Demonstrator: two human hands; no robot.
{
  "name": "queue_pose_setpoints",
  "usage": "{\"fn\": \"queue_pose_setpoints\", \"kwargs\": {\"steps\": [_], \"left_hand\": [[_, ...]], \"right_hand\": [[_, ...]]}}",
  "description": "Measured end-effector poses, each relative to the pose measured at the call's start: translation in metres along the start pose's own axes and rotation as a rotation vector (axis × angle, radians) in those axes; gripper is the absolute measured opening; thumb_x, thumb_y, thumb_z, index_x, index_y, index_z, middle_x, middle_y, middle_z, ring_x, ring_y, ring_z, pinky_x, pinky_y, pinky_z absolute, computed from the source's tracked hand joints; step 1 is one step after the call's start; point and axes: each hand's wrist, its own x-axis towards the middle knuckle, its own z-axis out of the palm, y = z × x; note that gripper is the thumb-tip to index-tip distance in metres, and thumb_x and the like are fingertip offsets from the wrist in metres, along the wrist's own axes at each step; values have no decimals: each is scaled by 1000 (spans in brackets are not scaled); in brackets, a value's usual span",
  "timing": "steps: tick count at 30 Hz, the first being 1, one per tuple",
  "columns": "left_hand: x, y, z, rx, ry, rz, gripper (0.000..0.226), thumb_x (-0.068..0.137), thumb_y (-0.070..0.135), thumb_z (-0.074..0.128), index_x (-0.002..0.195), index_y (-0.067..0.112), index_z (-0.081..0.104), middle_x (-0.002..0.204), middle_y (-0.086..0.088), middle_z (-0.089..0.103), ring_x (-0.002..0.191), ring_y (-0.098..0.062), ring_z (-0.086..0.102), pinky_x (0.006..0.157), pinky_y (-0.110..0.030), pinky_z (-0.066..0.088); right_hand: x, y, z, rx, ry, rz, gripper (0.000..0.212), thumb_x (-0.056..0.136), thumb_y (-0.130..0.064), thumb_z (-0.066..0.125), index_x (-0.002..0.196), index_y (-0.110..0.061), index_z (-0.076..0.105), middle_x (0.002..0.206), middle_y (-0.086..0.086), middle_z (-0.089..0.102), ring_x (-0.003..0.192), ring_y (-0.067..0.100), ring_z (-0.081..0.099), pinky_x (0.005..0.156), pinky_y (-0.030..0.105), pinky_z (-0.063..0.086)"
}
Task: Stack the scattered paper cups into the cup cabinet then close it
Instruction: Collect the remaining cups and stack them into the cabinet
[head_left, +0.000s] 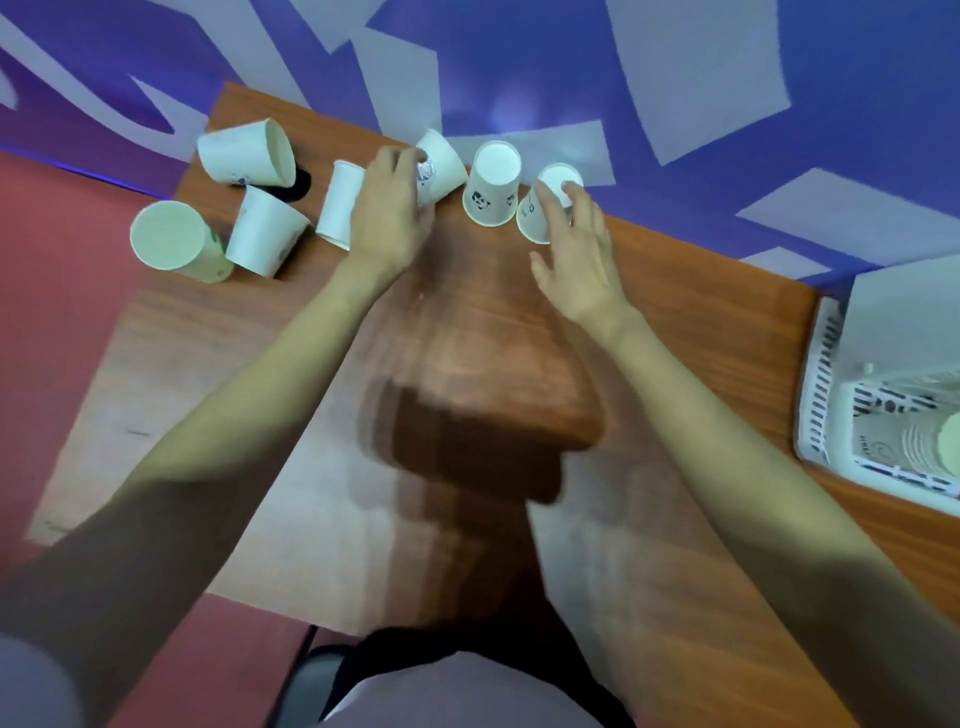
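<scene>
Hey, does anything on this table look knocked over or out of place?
Yes. Seven paper cups are scattered along the table's far edge, and the far-left cup is tipped on its side. The cup cabinet stands open at right.

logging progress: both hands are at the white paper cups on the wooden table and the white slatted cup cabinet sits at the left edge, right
Not quite: the head view shows the white slatted cup cabinet at the right edge. Both the left hand and right hand are at the white paper cups on the wooden table.
</scene>
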Motion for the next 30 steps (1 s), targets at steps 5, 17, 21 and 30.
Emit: {"fn": "queue_pose_setpoints", "kwargs": {"steps": [5,17,21,30], "left_hand": [[29,-9,13,74,-40,-45,49,78,10,58,125,2,47,122,-21,48,111,-39,46,87,-45,41],[40,-15,35,164,-123,31,71,81,2,55,145,0,24,123,-25,46,108,-41,45,86,-45,38],[18,1,30,213,-75,-7,74,78,-1,43,147,0,16,118,-27,47,97,-42,46,80,-45,36],[-99,36,5,-160,-105,-120,70,68,17,70,131,9,41,107,-18,49,95,-34,50,81,-39,46]], "right_hand": [[26,-13,-7,-17,98,-25,64,87,-17,58,145,-19,31,151,18,23,140,34,22,113,44,23],[27,-20,-17,-67,129,109,51,84,-20,61,132,-13,45,127,18,38,117,35,37,95,41,37],[-21,-4,-21,38,195,114,42,84,-28,65,117,-6,53,116,21,40,107,36,39,94,37,34],[-143,23,-4,274,128,271,60,75,-31,76,119,-5,46,112,20,40,101,36,48,91,43,46]]}}
